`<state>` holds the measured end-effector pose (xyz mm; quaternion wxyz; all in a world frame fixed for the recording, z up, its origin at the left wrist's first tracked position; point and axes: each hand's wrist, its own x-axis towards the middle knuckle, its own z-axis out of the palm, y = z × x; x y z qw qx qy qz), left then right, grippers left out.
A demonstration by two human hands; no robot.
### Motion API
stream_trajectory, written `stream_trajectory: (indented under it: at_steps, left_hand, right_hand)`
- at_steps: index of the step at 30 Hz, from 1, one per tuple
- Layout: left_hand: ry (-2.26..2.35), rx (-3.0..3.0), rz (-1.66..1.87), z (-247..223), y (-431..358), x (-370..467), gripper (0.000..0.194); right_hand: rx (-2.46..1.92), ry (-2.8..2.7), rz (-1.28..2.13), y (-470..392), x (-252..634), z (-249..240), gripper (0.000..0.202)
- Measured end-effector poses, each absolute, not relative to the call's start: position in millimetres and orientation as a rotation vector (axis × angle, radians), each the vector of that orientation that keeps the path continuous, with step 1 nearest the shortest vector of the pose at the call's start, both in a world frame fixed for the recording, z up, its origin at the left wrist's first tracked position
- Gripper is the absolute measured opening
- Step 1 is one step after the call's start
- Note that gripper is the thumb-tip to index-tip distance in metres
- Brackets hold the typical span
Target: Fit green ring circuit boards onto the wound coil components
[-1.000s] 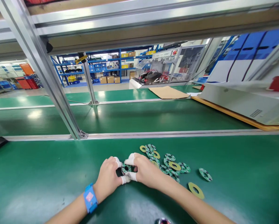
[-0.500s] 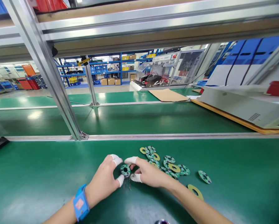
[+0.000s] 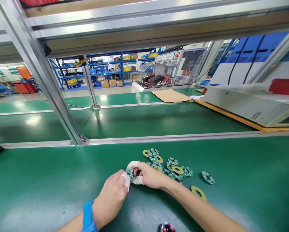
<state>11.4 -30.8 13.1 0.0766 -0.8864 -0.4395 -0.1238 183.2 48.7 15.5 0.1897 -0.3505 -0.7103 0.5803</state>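
A small ring-shaped green circuit board (image 3: 129, 174), with thin wires hanging below it, is held between both hands over the green work surface (image 3: 69, 190). My left hand (image 3: 113, 195), with white finger covers and a blue wristband, closes on its left side and hides part of it. From the right, the white-covered thumb and finger of my right hand (image 3: 150, 175) pinch the same board. Just beyond the right hand lies a loose pile of ring circuit boards (image 3: 172, 161) and flat yellow rings (image 3: 177, 169).
Apart to the right lie a single ring board (image 3: 207, 177) and a yellow ring (image 3: 199, 193). A round part with a shiny reddish inside (image 3: 167, 227) is cut off at the bottom edge. A metal post (image 3: 50, 80) rises at left; a grey machine housing (image 3: 243, 103) stands back right.
My left hand has turned and its fingers have closed in over the board's left side, covering more of it. My right hand stays close at the board. The camera view has shifted slightly.
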Motion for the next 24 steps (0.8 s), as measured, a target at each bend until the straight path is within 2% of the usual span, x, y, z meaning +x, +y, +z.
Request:
stream_trajectory:
  at_steps: [8, 12, 14, 16, 19, 21, 24]
  left_hand:
    - [-1.189, -2.650, -0.237, 13.8, -33.7, 17.0, 0.024]
    - [-1.356, -2.718, -0.293, 18.7, -28.4, 14.2, 0.025]
    - [-1.499, -2.782, -0.480, 23.6, -19.0, 7.1, 0.028]
    - [-1.704, -2.795, -0.826, 29.6, -6.6, -2.5, 0.035]
    - [-2.106, -2.708, -1.294, 35.7, 7.0, -13.9, 0.033]
    - [-2.277, -2.741, -1.313, 34.4, 6.1, -14.4, 0.027]
    - [-2.217, -2.863, -1.089, 24.8, -3.7, -3.4, 0.058]
  right_hand:
    - [-1.004, -2.003, 1.546, 49.8, 180.0, 7.8, 0.029]
    - [-1.056, -2.195, 1.365, 51.8, 187.7, 22.6, 0.033]
    - [-1.129, -2.325, 1.188, 49.5, 193.7, 37.5, 0.030]
    - [-1.098, -2.477, 1.156, 44.6, 198.8, 53.6, 0.032]
    - [-0.893, -2.697, 1.424, 36.3, 204.0, 71.7, 0.040]
    - [-0.807, -2.830, 1.529, 31.9, 208.0, 76.6, 0.046]
    - [-0.722, -2.972, 1.479, 27.0, 219.7, 70.9, 0.055]
